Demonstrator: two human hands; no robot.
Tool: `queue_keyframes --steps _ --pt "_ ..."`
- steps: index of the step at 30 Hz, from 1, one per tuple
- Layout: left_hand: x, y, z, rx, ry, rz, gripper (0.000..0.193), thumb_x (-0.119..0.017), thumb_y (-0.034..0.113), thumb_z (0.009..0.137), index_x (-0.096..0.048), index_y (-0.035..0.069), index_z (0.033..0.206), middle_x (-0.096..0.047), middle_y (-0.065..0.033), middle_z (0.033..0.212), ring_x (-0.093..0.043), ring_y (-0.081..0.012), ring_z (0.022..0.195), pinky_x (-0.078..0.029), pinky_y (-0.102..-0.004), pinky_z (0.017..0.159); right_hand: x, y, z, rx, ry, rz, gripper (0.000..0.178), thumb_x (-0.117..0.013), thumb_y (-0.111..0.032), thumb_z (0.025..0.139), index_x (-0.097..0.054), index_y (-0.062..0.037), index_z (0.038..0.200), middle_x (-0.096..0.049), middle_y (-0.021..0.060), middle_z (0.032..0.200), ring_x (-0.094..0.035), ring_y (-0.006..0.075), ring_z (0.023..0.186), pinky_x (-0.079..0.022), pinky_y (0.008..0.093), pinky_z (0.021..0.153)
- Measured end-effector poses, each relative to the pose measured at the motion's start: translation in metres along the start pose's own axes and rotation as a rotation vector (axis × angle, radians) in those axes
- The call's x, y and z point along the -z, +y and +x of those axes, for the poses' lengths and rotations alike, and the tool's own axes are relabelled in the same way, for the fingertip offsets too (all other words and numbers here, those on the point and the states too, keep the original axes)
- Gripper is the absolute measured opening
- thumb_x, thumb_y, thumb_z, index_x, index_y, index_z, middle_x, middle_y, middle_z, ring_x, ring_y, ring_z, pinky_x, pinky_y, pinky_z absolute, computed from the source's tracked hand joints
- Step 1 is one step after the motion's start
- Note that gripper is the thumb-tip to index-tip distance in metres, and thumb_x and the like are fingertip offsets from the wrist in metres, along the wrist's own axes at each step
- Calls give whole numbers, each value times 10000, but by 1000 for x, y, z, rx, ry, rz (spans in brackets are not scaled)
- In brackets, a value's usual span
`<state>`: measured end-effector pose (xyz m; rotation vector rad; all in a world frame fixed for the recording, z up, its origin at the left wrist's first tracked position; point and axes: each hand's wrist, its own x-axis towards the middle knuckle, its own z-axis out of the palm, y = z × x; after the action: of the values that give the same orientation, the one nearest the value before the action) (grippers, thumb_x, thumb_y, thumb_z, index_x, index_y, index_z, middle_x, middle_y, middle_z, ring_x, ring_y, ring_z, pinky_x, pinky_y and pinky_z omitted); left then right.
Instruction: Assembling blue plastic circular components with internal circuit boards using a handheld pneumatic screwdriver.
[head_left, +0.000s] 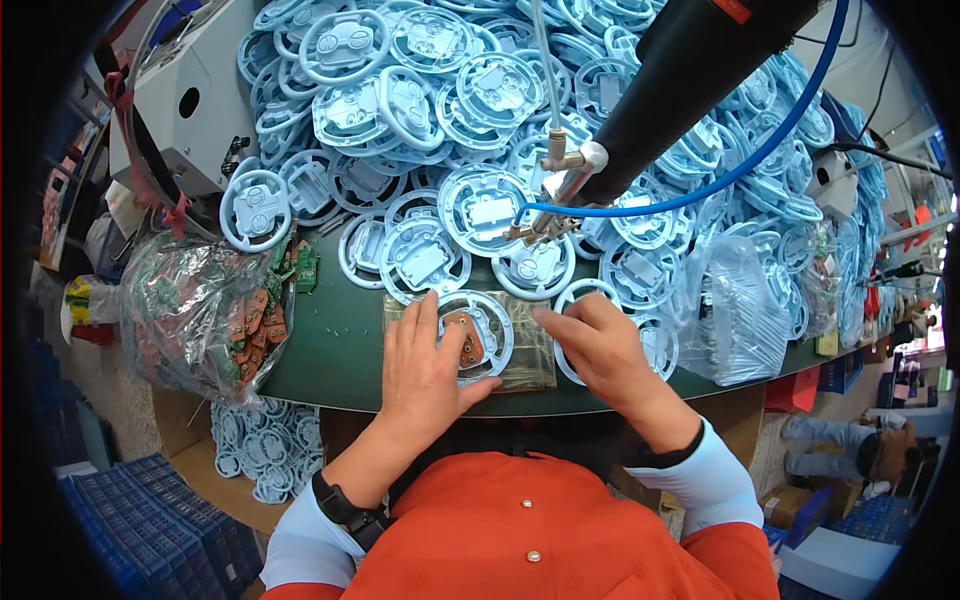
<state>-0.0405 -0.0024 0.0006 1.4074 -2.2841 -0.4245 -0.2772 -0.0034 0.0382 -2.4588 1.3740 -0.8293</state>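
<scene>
A light blue plastic toy steering wheel [497, 357] lies on a flat brownish pad [535, 345] at the front of the green table. Inside its hub sits a brown circuit board [470, 350]. My left hand [428, 365] rests along the wheel's left side, fingers stretched out and thumb spread by the near rim. To the right of the wheel, my right hand [605, 350] is raised with thumb and forefinger pinched together; whatever is between them is too small to make out. Above both hands hangs a black tool arm [670, 90] with a metal nozzle [545, 232].
Light blue wheel parts [430, 100] are heaped across the back. A clear bag of brown and green boards [200, 310] stands left, a plastic-wrapped bundle [740, 315] right. A blue hose [700, 203] arcs overhead. A box below holds small blue parts [268, 450].
</scene>
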Motion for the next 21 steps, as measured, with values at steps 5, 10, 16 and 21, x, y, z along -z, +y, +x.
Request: queue_keyframes --steps 5,10,16,21 --pt "-12 -18 -8 -78 117 -151 637 -906 285 546 -602 47 1052 -438 -285 1385 -434 -450 1268 -368 -513 1034 -34 11 -11 -209 -83 -22 325 -647 36 779 -679 -54 1090 -597 107 825 -576 291 732 -465 359 644" --pt "-15 -26 -15 -144 196 -232 618 -899 262 546 -599 43 1040 -424 -285 1401 -436 -458 1265 -381 -509 1030 -39 8 -2 -374 -285 401 209 -642 -18 866 -696 -25 1068 -599 101 808 -572 238 726 -455 329 641" --pt "-16 -29 -15 -179 209 -282 615 -896 251 548 -599 43 1045 -422 -294 1416 -439 -472 1265 -393 -509 1027 -29 7 4 -491 -367 540 184 -629 -13 879 -699 -8 1049 -634 78 817 -556 182 665 -451 306 630" --pt "-17 -30 -15 -181 208 -309 653 -908 268 534 -590 58 1064 -434 -287 1420 -444 -471 1279 -370 -513 1052 -26 8 7 -580 -454 525 194 -635 -15 868 -696 -7 1052 -652 83 842 -587 182 668 -465 300 629"
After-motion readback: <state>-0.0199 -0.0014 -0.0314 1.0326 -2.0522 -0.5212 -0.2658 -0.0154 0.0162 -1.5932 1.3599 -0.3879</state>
